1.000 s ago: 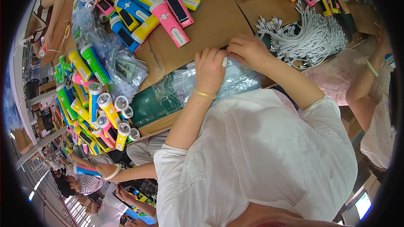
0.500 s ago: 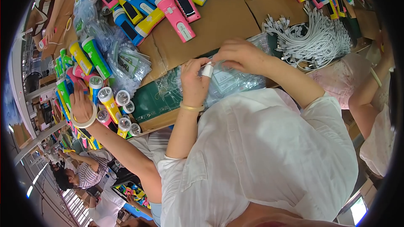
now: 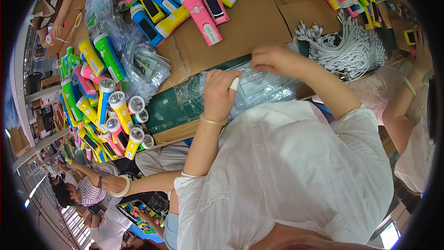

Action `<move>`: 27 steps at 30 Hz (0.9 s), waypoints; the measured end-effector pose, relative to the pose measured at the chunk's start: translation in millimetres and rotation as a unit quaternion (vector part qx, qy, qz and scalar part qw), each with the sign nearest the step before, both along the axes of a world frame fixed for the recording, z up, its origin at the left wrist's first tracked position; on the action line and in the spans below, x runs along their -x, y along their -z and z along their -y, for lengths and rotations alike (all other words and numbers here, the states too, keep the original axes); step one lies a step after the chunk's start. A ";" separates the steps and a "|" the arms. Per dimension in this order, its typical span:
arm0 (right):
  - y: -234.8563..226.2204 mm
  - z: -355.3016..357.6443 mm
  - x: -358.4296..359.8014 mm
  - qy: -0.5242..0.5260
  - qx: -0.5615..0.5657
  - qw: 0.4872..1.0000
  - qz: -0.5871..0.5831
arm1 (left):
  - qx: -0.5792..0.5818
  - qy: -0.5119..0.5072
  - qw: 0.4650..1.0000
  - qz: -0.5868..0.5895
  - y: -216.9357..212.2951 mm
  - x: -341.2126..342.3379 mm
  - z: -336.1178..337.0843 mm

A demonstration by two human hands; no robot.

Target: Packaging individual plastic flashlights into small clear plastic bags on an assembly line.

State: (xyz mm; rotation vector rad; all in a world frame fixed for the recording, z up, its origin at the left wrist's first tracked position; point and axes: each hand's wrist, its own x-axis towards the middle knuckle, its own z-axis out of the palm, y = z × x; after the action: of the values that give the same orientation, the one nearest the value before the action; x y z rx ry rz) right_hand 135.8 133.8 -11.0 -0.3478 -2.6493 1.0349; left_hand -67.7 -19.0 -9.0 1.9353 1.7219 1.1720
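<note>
My left hand [image 3: 219, 93] has white tape round its thumb. Its fingers are bent together, pinching the edge of a clear plastic bag [image 3: 259, 88]. A little to the right, my right hand [image 3: 276, 59] has its fingers curled down onto the same bags, gripping the plastic. The clear bags lie overlapping at the near table edge, with pale printed cards showing inside. What is between my fingertips is partly hidden.
Colourful flashlights [image 3: 203, 14] lie heaped at the back and left. More clear bags [image 3: 143, 69] sit beside them. White cables [image 3: 347, 48] are bundled at the right. A co-worker's arm [image 3: 152, 183] is at the left; another person's hand [image 3: 420, 48] is at the far right.
My hands have moved slightly apart, the right one shifting right. The co-worker's braceleted arm has drawn back from the flashlights. At far right, another person's hand has come up with a yellow item.
</note>
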 end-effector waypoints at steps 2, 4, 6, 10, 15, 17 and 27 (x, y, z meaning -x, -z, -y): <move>-6.9 -29.4 -21.1 0.031 0.018 0.992 0.122 | 0.005 -0.006 1.000 0.018 5.9 5.6 5.0; -14.8 -59.9 -31.0 0.070 0.143 0.968 0.195 | 0.012 -0.030 0.999 0.022 7.5 7.0 9.8; -12.6 -69.7 -7.2 0.163 0.113 0.979 0.049 | -0.012 -0.006 1.000 -0.026 3.2 2.7 4.5; -8.6 -89.2 84.0 0.254 0.169 0.952 0.020 | -0.052 0.185 0.975 -0.115 -10.0 -25.6 -5.1; 27.9 -92.0 137.5 0.381 0.061 0.922 0.038 | -0.018 0.269 0.961 -0.051 -12.5 -35.4 -9.3; 39.3 -100.6 130.4 0.374 0.153 0.915 0.007 | 0.016 0.232 0.972 0.021 -14.6 -29.6 -8.9; -45.9 -11.8 -16.3 0.166 0.419 0.875 -0.178 | 0.036 0.147 0.978 0.141 2.0 -16.3 -2.7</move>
State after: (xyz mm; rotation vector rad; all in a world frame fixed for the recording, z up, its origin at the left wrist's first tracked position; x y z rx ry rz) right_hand 152.1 145.6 35.0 -0.6701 -1.6163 1.8528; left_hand -51.4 -16.4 -11.1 1.8033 1.2677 1.1871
